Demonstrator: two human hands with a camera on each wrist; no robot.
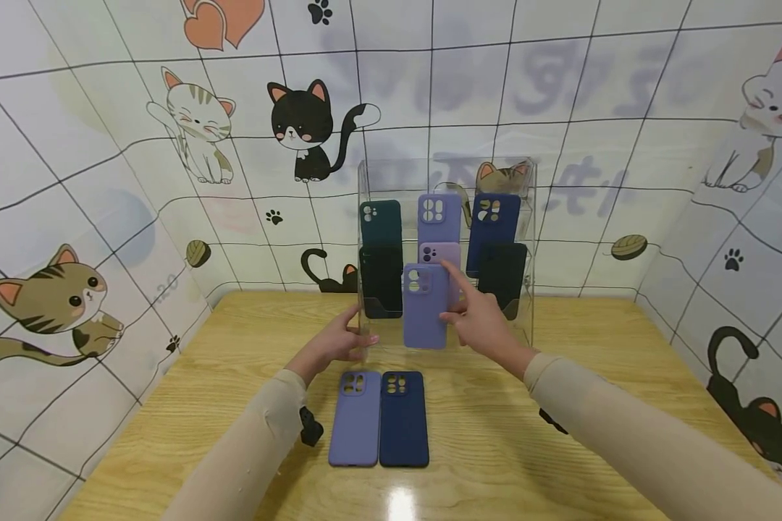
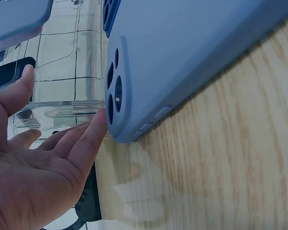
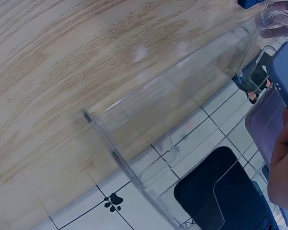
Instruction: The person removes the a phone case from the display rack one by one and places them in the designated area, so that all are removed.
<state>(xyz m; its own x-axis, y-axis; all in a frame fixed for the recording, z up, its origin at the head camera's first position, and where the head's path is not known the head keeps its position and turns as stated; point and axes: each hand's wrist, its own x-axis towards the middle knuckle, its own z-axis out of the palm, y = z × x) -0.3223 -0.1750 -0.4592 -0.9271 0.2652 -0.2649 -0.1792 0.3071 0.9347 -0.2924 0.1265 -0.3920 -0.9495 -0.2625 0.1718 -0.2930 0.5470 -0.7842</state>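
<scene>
Phone case (image 1: pixel 425 318), lavender with its long axis upright, hung just left of the right hand (image 1: pixel 485 322) pinching its edge, before the middle of the clear stand (image 1: pixel 397 177), while the left hand (image 1: pixel 337 341), fingers extended, rested by the stand's lower left corner.

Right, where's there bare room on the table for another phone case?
The table is bare between the clear stand and right wall, left of the left sleeve, and between the flat navy case and right sleeve. It's crowded at the stand, with upright cases, left hand and right hand, and in front, where a lavender case lies beside the navy one.
</scene>
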